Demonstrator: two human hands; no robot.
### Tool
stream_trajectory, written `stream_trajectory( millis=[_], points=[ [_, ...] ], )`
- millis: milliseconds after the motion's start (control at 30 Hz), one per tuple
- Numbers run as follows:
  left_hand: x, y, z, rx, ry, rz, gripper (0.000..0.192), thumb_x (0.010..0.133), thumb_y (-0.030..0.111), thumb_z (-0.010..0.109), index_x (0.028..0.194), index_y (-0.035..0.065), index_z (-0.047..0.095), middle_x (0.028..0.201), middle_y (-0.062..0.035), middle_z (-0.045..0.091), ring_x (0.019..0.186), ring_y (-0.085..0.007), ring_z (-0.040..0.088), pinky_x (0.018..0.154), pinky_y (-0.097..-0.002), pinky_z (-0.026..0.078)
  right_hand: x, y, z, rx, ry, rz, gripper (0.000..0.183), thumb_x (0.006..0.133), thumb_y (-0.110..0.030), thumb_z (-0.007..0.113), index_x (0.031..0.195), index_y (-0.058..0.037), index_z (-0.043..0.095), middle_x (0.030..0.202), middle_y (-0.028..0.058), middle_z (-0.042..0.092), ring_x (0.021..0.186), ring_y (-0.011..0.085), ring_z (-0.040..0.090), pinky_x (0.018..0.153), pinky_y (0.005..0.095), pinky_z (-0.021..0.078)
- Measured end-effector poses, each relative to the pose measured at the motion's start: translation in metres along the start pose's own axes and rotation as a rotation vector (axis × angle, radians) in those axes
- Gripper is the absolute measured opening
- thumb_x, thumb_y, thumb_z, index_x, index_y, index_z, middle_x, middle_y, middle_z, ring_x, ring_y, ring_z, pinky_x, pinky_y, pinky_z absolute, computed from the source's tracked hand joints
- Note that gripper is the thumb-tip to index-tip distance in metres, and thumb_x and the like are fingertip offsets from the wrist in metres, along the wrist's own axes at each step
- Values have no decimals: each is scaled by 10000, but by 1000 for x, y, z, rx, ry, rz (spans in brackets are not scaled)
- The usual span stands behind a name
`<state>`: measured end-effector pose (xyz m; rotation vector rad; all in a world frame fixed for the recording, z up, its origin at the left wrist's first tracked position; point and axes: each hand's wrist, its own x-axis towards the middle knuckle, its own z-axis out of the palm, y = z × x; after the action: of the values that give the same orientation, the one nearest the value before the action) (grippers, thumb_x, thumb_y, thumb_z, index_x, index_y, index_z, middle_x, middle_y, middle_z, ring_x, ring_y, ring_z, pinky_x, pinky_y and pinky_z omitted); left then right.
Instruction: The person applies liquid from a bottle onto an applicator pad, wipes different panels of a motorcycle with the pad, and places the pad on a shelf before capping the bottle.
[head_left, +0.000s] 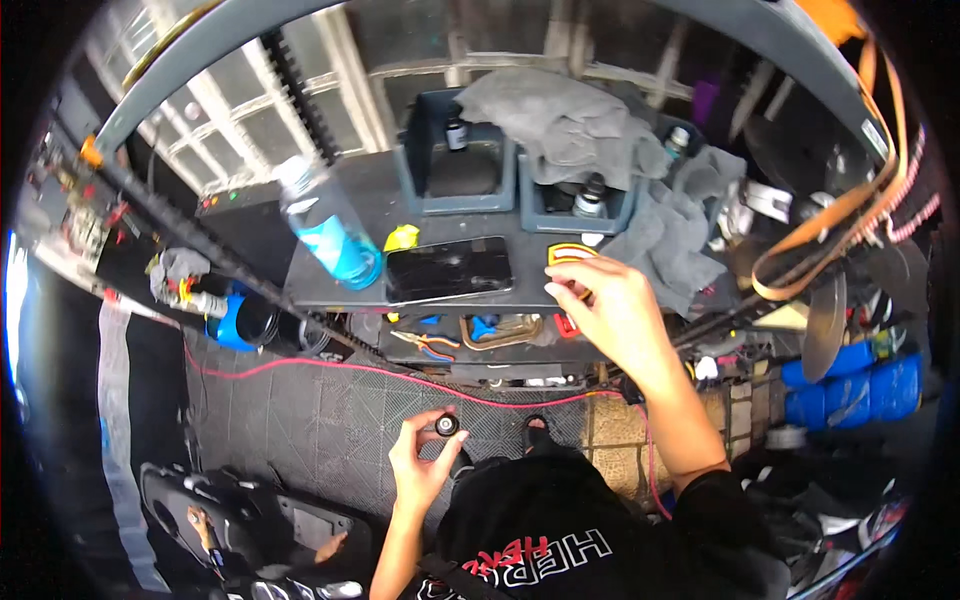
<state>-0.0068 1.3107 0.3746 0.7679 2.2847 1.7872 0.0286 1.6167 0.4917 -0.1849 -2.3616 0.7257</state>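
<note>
My left hand (420, 457) pinches a small round black object (447, 425) between thumb and fingers, low over the dark floor. Seen end-on, it has a pale ring at its centre and looks like a small bottle or cap. Over the front right of the black shelf top (337, 292), my right hand (619, 307) reaches out with thumb and fingertips close together. A yellow, red and white item (571, 253) shows just beyond and partly under those fingers; whether they grip it, I cannot tell. Left of that hand lies a black smartphone (450, 268).
A clear bottle of blue liquid (330, 232) and a crumpled yellow piece (402, 237) flank the phone. Behind stand two blue-grey bins (457, 202) with small dark bottles and grey cloths (562, 127). Below, pliers (427, 343) and a tray (501, 341) sit on a shelf; a pink hose (360, 369) crosses the floor.
</note>
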Motion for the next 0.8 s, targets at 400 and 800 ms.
stream_trajectory(
  millis=[400,800],
  points=[
    [-79,-13,-114,-36,629,-71,437,862,153,825,1240,50,630,1264,-108,694,1071,-216,701,952,-351,552,-43,-134,196,587,-1088,112,415,851,-43,772,1257,-32,688,1075,80,757,898,109,693,723,256,547],
    [-175,-92,-264,402,840,-297,502,849,167,804,1309,49,639,1329,-87,674,1259,-251,623,1066,-375,458,-150,-299,447,974,-1616,-96,470,828,-1,787,1270,19,627,1027,57,738,897,111,690,808,273,563]
  ],
)
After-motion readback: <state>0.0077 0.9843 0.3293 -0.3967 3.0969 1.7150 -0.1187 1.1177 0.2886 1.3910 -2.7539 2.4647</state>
